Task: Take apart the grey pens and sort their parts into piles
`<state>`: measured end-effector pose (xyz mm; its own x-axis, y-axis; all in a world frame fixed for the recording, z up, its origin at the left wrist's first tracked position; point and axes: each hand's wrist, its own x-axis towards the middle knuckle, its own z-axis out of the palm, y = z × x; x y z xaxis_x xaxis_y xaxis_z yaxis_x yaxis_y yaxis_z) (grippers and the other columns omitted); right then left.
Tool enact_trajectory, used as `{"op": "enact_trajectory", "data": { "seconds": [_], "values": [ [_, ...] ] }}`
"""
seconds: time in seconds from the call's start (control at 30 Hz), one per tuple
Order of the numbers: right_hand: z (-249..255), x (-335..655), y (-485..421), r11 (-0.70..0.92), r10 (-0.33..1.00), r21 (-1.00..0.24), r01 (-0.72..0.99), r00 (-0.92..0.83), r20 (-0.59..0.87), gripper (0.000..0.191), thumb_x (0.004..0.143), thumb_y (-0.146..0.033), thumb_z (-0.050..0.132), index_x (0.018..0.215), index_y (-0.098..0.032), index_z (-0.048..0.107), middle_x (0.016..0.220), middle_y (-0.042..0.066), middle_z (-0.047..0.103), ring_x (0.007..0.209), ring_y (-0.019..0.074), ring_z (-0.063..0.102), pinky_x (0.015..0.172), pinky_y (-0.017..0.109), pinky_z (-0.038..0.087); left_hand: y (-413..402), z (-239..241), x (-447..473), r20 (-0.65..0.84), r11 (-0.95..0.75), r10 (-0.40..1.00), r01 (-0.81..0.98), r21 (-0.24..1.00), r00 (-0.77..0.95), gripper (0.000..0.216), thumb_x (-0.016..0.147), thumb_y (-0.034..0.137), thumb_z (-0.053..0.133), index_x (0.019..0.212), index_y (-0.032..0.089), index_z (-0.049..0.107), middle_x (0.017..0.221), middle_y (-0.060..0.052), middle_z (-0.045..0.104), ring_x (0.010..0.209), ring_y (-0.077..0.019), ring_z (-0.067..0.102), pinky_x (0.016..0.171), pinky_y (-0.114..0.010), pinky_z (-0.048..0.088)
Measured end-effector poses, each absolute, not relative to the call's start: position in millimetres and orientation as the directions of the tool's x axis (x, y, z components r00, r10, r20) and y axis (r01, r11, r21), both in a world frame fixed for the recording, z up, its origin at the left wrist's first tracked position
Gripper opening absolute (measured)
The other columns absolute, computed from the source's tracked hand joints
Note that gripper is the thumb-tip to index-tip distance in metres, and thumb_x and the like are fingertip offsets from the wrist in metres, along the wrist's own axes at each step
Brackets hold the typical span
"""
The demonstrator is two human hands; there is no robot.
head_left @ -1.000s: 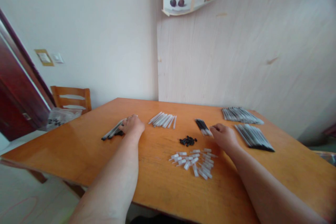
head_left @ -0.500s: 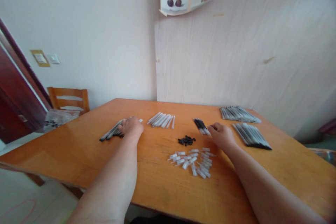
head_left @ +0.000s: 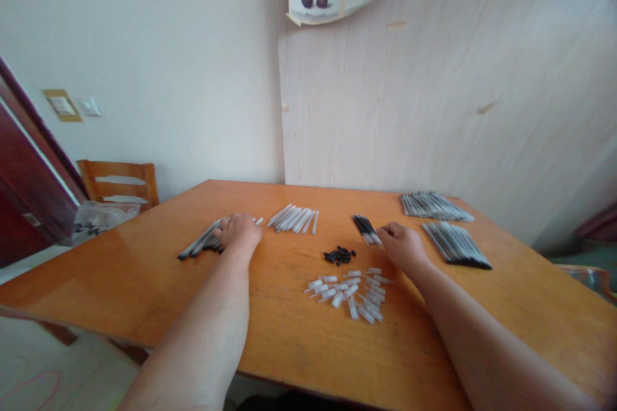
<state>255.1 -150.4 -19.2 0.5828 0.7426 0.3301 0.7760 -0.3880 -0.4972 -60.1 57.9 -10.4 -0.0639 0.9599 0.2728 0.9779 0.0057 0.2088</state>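
Observation:
My left hand [head_left: 238, 233] lies over a loose bunch of clear pen barrels with black ends [head_left: 196, 243], its fingers apart and partly hidden behind the back of the hand. My right hand [head_left: 401, 245] is closed beside a small row of black-and-clear pen parts [head_left: 365, 229], with the fingertips at the row's near right end. What its fingers hold, if anything, is hidden. Between the hands lie a heap of small black caps or plugs [head_left: 339, 255] and, closer to me, scattered whitish plastic pieces with thin tips [head_left: 354, 292].
A group of whitish tubes [head_left: 294, 219] lies mid-table. Two bundles of grey pens, the far bundle [head_left: 434, 205] and the near bundle [head_left: 457, 245], rest at the right of the wooden table [head_left: 289, 334]. A chair [head_left: 118, 183] holding a plastic bag [head_left: 103, 218] stands left.
The view has shifted slightly, so everything sits a little further left and up. Both hands stay at the same piles, with hardly any movement.

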Motion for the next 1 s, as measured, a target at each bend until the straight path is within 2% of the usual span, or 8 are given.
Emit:
{"op": "enact_trajectory", "data": {
  "seconds": [0.2, 0.43, 0.57, 0.73, 0.83, 1.0],
  "values": [
    [-18, 255, -150, -0.390, 0.743, -0.499, 0.774, 0.585, 0.326, 0.029, 0.083, -0.037, 0.047, 0.073, -0.018, 0.067, 0.070, 0.007, 0.067, 0.069, 0.0177, 0.058, 0.056, 0.025, 0.031, 60, -11, -59, 0.268, 0.021, 0.961, 0.979, 0.201, -0.076, 0.033, 0.081, 0.028, 0.045, 0.102, 0.019, 0.068, 0.122, -0.018, 0.059, 0.116, -0.0365, 0.047, 0.089, -0.053, 0.036],
    [-15, 250, -150, -0.359, 0.723, -0.536, 0.764, 0.591, 0.357, 0.029, 0.082, -0.037, 0.047, 0.074, -0.019, 0.067, 0.069, 0.006, 0.067, 0.068, 0.0176, 0.058, 0.056, 0.025, 0.031, 43, 5, -49, 0.392, -0.087, 0.920, 0.984, 0.155, 0.020, 0.032, 0.082, 0.029, 0.046, 0.104, 0.015, 0.065, 0.116, -0.019, 0.060, 0.112, -0.0353, 0.050, 0.089, -0.047, 0.040],
    [-7, 239, -152, -0.293, 0.712, -0.596, 0.748, 0.587, 0.386, 0.029, 0.082, -0.038, 0.047, 0.071, -0.019, 0.066, 0.067, 0.004, 0.065, 0.067, 0.0166, 0.057, 0.056, 0.025, 0.032, 29, 16, -36, 0.412, -0.303, 0.886, 0.938, 0.170, 0.211, 0.029, 0.088, 0.027, 0.041, 0.104, 0.013, 0.060, 0.108, -0.018, 0.063, 0.102, -0.0286, 0.058, 0.085, -0.038, 0.043],
    [-5, 222, -152, -0.165, 0.739, -0.726, 0.668, 0.571, 0.357, 0.028, 0.081, -0.041, 0.049, 0.070, -0.019, 0.063, 0.058, 0.000, 0.057, 0.058, 0.0142, 0.051, 0.053, 0.024, 0.032, 2, 19, -10, 0.481, -0.628, 0.743, 0.732, 0.264, 0.464, 0.022, 0.093, 0.029, 0.038, 0.106, 0.018, 0.052, 0.098, -0.009, 0.066, 0.090, -0.0210, 0.062, 0.077, -0.030, 0.043],
    [-8, 211, -150, -0.067, 0.790, -0.820, 0.568, 0.532, 0.304, 0.030, 0.081, -0.045, 0.051, 0.070, -0.019, 0.060, 0.059, 0.000, 0.057, 0.055, 0.0129, 0.049, 0.052, 0.024, 0.034, -20, 19, 7, 0.484, -0.745, 0.655, 0.601, 0.289, 0.580, 0.017, 0.093, 0.028, 0.042, 0.103, 0.020, 0.052, 0.096, -0.007, 0.066, 0.091, -0.0197, 0.061, 0.077, -0.030, 0.043],
    [-4, 191, -152, 0.057, 0.868, -0.942, 0.332, 0.450, 0.211, 0.042, 0.083, -0.056, 0.049, 0.081, -0.016, 0.062, 0.062, 0.001, 0.060, 0.052, 0.0116, 0.049, 0.050, 0.023, 0.036, -47, 18, 22, 0.498, -0.874, 0.485, 0.425, 0.238, 0.719, 0.015, 0.092, 0.024, 0.043, 0.100, 0.020, 0.055, 0.095, -0.007, 0.065, 0.092, -0.0198, 0.059, 0.081, -0.033, 0.043]
  ]
}}
